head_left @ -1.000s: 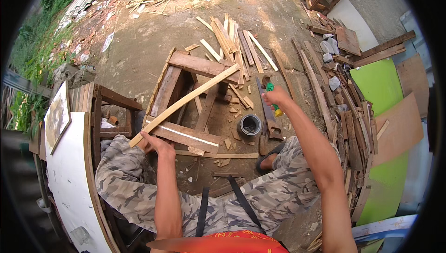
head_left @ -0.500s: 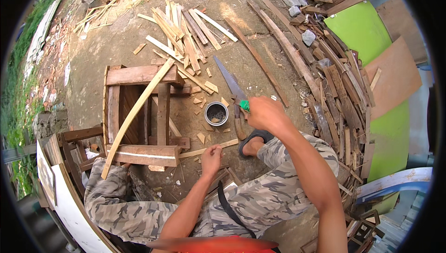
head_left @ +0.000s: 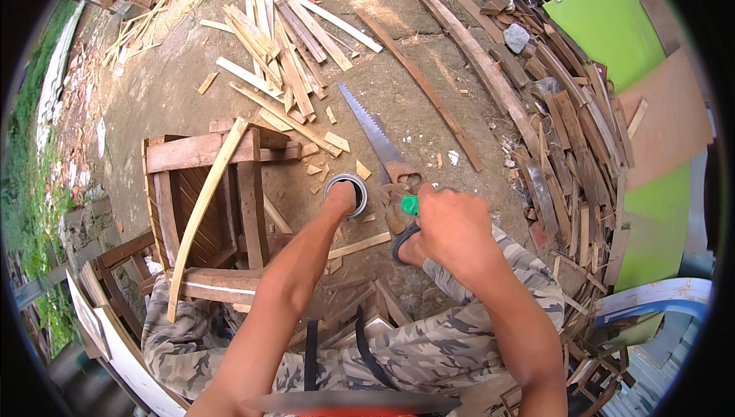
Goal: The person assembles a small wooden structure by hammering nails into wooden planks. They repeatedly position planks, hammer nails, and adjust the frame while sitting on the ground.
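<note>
Your left hand reaches into the round grey can; your fingers are hidden inside it, so whether they are gripping anything cannot be told. Your right hand is clenched round a green-handled tool, to the right of the can. A handsaw lies on the ground, beyond and right of the can. Left of the can, a pale wood strip rests across a brown wooden frame.
</note>
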